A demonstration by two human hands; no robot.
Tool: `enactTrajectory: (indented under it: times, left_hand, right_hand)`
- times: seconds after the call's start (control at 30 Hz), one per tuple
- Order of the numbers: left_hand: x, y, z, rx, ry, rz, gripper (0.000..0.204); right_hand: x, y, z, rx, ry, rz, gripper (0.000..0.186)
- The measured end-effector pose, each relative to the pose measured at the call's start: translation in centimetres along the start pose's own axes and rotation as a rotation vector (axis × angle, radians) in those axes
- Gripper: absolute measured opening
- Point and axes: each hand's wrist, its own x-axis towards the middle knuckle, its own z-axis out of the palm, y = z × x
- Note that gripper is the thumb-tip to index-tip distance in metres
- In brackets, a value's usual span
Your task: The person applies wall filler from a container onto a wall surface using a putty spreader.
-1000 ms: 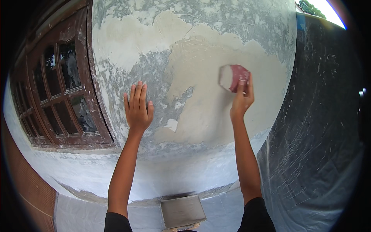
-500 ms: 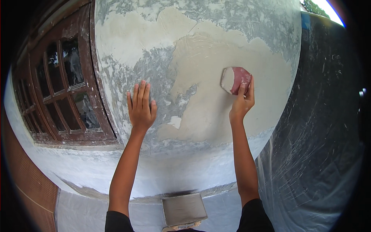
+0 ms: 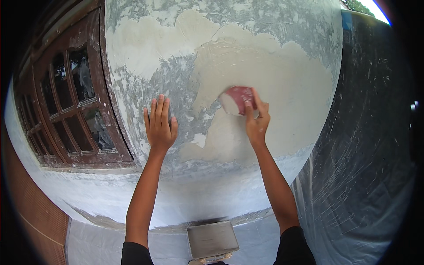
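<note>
A patchy grey wall [image 3: 154, 68] fills the middle of the view, with a wide area of smooth beige putty [image 3: 291, 84] on it. My right hand [image 3: 256, 121] grips a red putty scraper [image 3: 243, 98] and holds it against the beige area. Pale putty covers the scraper's left part; motion blurs it slightly. To the left, my left hand [image 3: 160, 128] rests flat on the bare grey part of the wall, fingers stretched out and holding nothing.
A brown wooden window [image 3: 70, 106] with small panes is set in the wall at left. Dark plastic sheeting [image 3: 362, 132] hangs at right. Below, a grey rectangular flat-topped object [image 3: 213, 239] stands on a pale floor covering [image 3: 170, 247]. Brown woven material [image 3: 37, 216] lies at lower left.
My right hand has swept the scraper left and slightly down across the beige putty, tilting it. My left hand has stayed in place on the wall.
</note>
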Motion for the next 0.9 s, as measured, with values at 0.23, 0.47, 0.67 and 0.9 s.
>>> enactTrajectory:
  times: [0.23,0.47,0.67,0.9]
  left_hand:
    - [-0.4,0.1,0.1,0.005,-0.008,-0.005,0.054]
    - [-1.2,0.2,-0.1,0.014,-0.036,0.007,0.057]
    - [-1.9,0.1,-0.1,0.001,-0.041,0.012,0.057]
    - [-1.9,0.1,0.0,0.014,-0.045,0.014,0.056]
  right_hand:
    - [1.0,0.1,-0.1,0.291,0.23,0.209,0.041]
    - [1.5,1.0,-0.4,0.133,0.245,0.147,0.038]
    - [-0.2,1.3,-0.4,-0.214,-0.088,-0.334,0.039]
    - [1.5,1.9,-1.9,0.279,0.238,0.173,0.041]
